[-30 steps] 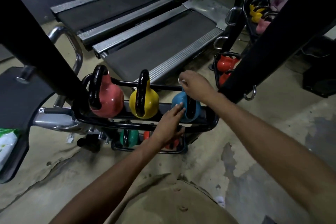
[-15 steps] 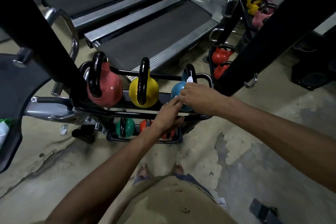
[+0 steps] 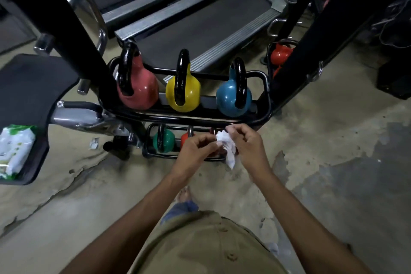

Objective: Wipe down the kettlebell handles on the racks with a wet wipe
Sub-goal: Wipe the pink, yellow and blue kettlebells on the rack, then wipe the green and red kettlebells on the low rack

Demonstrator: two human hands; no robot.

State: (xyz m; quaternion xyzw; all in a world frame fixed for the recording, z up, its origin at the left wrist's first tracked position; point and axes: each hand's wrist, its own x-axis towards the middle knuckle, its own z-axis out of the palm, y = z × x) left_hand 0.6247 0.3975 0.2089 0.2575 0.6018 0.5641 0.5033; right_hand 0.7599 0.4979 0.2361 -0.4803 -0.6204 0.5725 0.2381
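Note:
A black tube rack (image 3: pixel 264 115) carries a pink kettlebell (image 3: pixel 139 90), a yellow kettlebell (image 3: pixel 185 93) and a blue kettlebell (image 3: pixel 231 98) on its top tier, each with a black handle standing upright. On the lower tier sit a green kettlebell (image 3: pixel 165 141) and an orange kettlebell (image 3: pixel 184 138), partly hidden by my hands. Both hands are in front of the rack, below the top rail. My left hand (image 3: pixel 195 153) and my right hand (image 3: pixel 246 147) each pinch a crumpled white wet wipe (image 3: pixel 226 147) held between them.
A pack of wipes (image 3: pixel 15 149) lies on a black padded bench (image 3: pixel 33 87) at left. Thick black machine posts (image 3: pixel 66 20) cross the view left and right. Treadmills (image 3: pixel 200 18) stand behind the rack. Another rack with a red kettlebell (image 3: pixel 281 53) stands at the right.
Both hands have left the blue kettlebell's handle and drawn back toward me, below the top rail. They now hold the wipe together between them. The view has shifted closer over the rack.

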